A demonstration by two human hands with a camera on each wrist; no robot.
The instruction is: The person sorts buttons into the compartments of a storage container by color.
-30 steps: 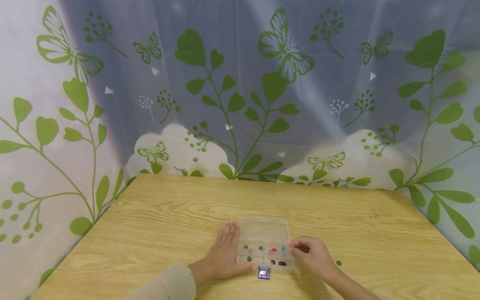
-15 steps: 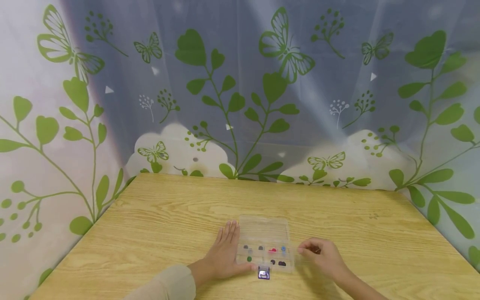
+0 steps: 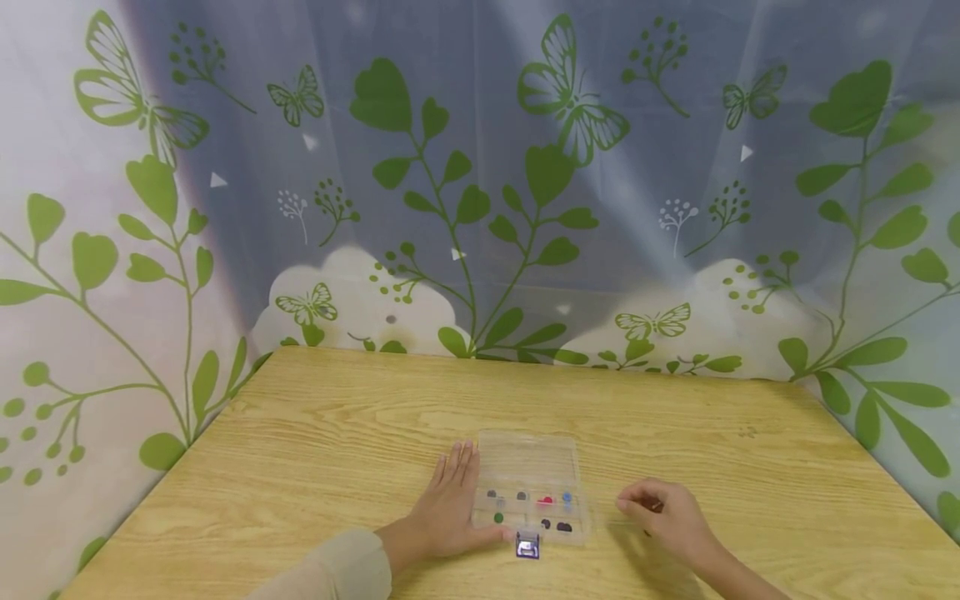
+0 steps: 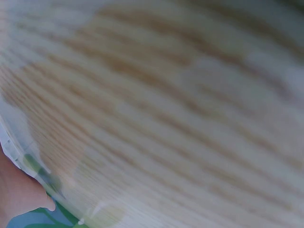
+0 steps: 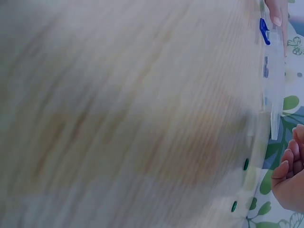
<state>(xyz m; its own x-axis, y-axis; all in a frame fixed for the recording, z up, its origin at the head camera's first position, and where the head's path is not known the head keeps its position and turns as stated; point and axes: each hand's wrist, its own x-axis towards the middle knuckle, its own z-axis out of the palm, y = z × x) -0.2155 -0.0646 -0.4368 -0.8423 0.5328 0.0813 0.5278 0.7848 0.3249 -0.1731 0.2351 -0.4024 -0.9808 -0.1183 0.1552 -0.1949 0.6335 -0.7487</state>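
A clear plastic compartment box [image 3: 528, 460] stands on the table with its lid raised at the back. Small dark, green, red and blue pieces, including a green disc [image 3: 498, 518], lie in its compartments. A blue-purple latch [image 3: 528, 546] juts from its front. My left hand [image 3: 450, 508] rests against the box's left side, fingers straight and thumb along the front edge. To the right of the box, my right hand [image 3: 667, 515] hovers with loosely curled fingers; I see nothing held. In the right wrist view, two green discs [image 5: 246, 164] lie on the table near that hand [image 5: 292, 175].
The wood-grain table [image 3: 360, 417] extends behind and to both sides of the box. A curtain [image 3: 480, 167] with green leaves and butterflies hangs along its back and sides.
My right hand has drawn away from the box's right edge, where its fingertips were beside the blue piece, and now covers the green disc on the table. My left hand has stayed put.
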